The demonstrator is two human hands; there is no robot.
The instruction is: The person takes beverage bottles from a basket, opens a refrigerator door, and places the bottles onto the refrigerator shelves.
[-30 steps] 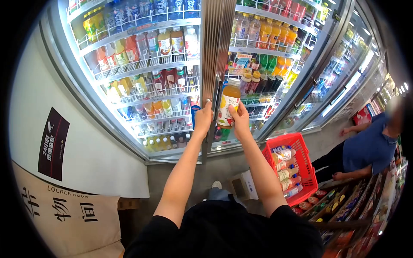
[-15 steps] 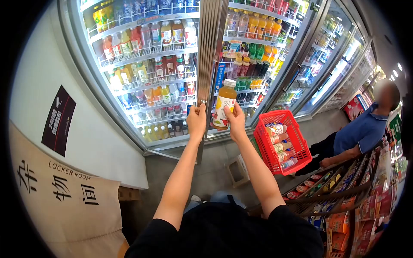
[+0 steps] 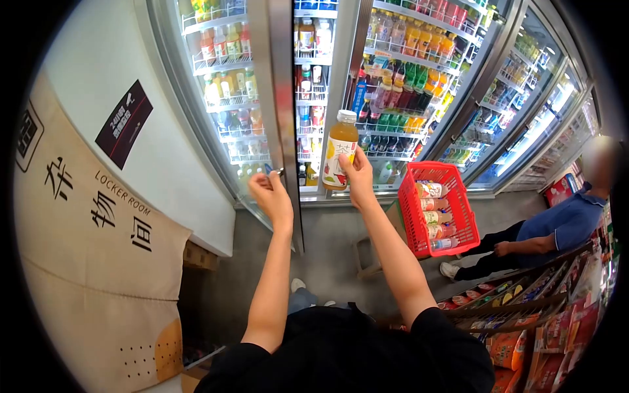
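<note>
My right hand [image 3: 357, 175] is closed around the lower part of an upright bottle [image 3: 341, 150] of amber drink with a white cap and a fruit label. My left hand [image 3: 271, 200] has its fingers curled at the handle edge of a glass cooler door [image 3: 283, 124], which stands partly open toward me. Through the gap beside the door, drink bottles [image 3: 306, 36] show on white wire shelves. The handle itself is largely hidden by my left hand.
A red basket [image 3: 469, 226] holding several bottles stands at the right, on or above a box-like object. Beyond it is a person in a blue shirt [image 3: 567, 216], beside snack shelves [image 3: 504, 314]. A beige curtain [image 3: 98, 275] hangs at the left.
The cooler door has swung open to the left with my left hand, uncovering a gap onto the shelves. My right hand still holds the bottle upright.
</note>
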